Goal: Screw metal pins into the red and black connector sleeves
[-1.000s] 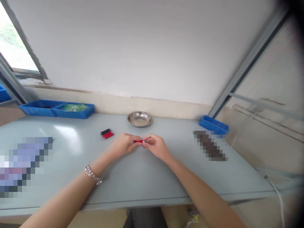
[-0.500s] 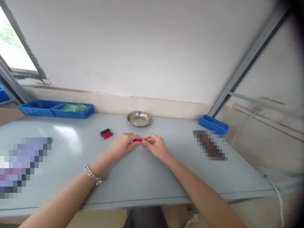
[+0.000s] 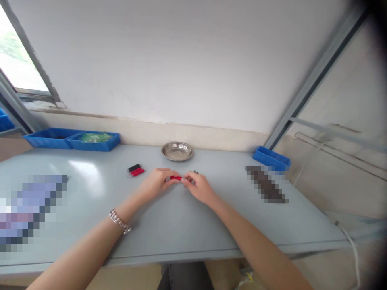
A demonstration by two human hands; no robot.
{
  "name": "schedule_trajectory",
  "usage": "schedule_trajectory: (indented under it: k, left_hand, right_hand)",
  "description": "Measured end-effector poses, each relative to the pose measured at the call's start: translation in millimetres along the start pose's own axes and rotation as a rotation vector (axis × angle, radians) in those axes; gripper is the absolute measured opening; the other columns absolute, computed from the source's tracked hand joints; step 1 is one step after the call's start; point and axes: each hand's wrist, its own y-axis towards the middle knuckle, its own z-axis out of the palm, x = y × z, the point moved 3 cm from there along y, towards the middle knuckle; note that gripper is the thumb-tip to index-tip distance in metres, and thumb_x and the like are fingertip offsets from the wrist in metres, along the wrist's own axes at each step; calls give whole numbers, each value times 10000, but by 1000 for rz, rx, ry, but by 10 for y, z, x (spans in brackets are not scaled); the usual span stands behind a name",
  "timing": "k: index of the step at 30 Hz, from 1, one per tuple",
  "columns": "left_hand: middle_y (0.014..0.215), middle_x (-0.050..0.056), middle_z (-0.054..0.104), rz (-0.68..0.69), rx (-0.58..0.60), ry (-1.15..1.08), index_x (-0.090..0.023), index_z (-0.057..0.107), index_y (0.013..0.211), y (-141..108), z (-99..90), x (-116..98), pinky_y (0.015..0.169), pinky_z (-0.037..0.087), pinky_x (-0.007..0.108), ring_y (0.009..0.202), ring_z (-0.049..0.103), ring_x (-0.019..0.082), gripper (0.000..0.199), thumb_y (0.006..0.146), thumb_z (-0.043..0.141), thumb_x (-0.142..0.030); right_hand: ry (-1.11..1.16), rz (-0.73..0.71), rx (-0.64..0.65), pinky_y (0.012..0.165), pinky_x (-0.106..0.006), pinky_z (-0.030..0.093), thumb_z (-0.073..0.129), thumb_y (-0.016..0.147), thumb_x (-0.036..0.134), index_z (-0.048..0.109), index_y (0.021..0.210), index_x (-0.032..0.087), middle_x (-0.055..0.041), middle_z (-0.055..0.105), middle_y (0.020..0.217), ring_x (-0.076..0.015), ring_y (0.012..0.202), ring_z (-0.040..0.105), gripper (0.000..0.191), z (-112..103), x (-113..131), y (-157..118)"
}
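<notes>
The left hand (image 3: 159, 180) pinches a slim red piece (image 3: 175, 177) above the grey table (image 3: 181, 229), while the fingertips of the right hand (image 3: 200, 187) close at its right end. A small dark bit (image 3: 196, 172), too small to identify, shows just beyond the right hand. A bracelet (image 3: 119, 221) circles the left wrist. Near the left hand lie 1 black cylinder (image 3: 134, 167) and 2 red cylinders (image 3: 138, 172), side by side. Behind the hands sits a metal dish (image 3: 177, 152); 2 blue trays (image 3: 90, 146) stand at back left, 1 holding green packets (image 3: 96, 137).
</notes>
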Motion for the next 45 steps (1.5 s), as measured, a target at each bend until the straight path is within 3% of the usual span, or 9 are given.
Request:
schedule_trajectory:
  k: [5, 10, 14, 17, 26, 29, 34, 38, 45]
  left_hand:
    - [709, 10, 609, 22, -4, -5, -196, 638, 868, 0, 16, 2, 551, 376, 191, 516, 476, 78, 259, 809, 457, -372]
    - [719, 10, 618, -10, 16, -5, -195, 633, 873, 5, 18, -13, 560, 379, 194, 546, 497, 88, 248, 815, 449, -351]
    - [753, 17, 625, -27, 17, -12, -197, 630, 894, 1, 11, -6, 561, 383, 196, 558, 507, 91, 258, 815, 445, -357]
    - [739, 11, 622, -23, 20, -4, -202, 635, 888, -1, 11, -7, 555, 383, 197, 536, 493, 86, 250, 809, 456, -357]
    - [754, 15, 627, -23, 12, 21, -185, 629, 899, 9, 6, -28, 577, 394, 201, 554, 501, 90, 208, 785, 495, -297]
    - [763, 18, 632, -15, -5, 10, -185, 631, 884, 9, 2, -27, 593, 399, 201, 586, 516, 97, 212, 798, 475, -299]
    - [750, 16, 630, -17, -19, -2, -185, 631, 894, 12, -15, -22, 571, 397, 197, 532, 488, 82, 235, 799, 474, -331]
    - [733, 15, 627, -10, -18, 2, -185, 631, 898, 14, -9, -11, 566, 390, 198, 518, 476, 79, 250, 801, 469, -349]
    - [729, 13, 619, -1, -15, 7, -182, 626, 900, 16, -14, -28, 559, 381, 193, 518, 467, 78, 255, 812, 453, -348]
  right_hand:
    - [-105, -5, 20, 612, -236, 361, 323, 864, 375, 524, 622, 180, -8, 568, 605, -112, 597, 498, 370, -1, 5, 6]
    - [-54, 4, 9, 614, -235, 367, 377, 838, 413, 537, 811, 195, 1, 579, 681, -115, 630, 507, 272, -6, 40, -15]
    - [-3, -17, 13, 642, -237, 382, 417, 825, 319, 533, 880, 200, 2, 583, 723, -111, 649, 517, 176, 5, 30, -21]
    - [-58, -37, 4, 656, -243, 373, 425, 822, 284, 555, 827, 193, -5, 588, 715, -117, 666, 514, 159, 8, 4, -10]
    - [-187, -18, 51, 660, -250, 347, 302, 877, 393, 564, 666, 174, -17, 569, 628, -125, 662, 500, 401, 0, -13, 4]
    - [-239, 4, 55, 638, -256, 338, 350, 841, 466, 554, 709, 183, -16, 557, 633, -138, 672, 494, 373, -21, 9, -13]
    - [-227, 37, 49, 664, -266, 335, 438, 823, 406, 510, 931, 194, -16, 590, 732, -144, 714, 513, 248, -59, 57, -32]
    - [-281, -18, 49, 665, -261, 318, 401, 856, 326, 501, 875, 190, -19, 586, 762, -134, 707, 502, 170, -66, 74, -26]
    - [-455, -91, 63, 661, -266, 275, 302, 888, 365, 532, 809, 194, -14, 549, 684, -131, 672, 466, 297, -73, 71, -26]
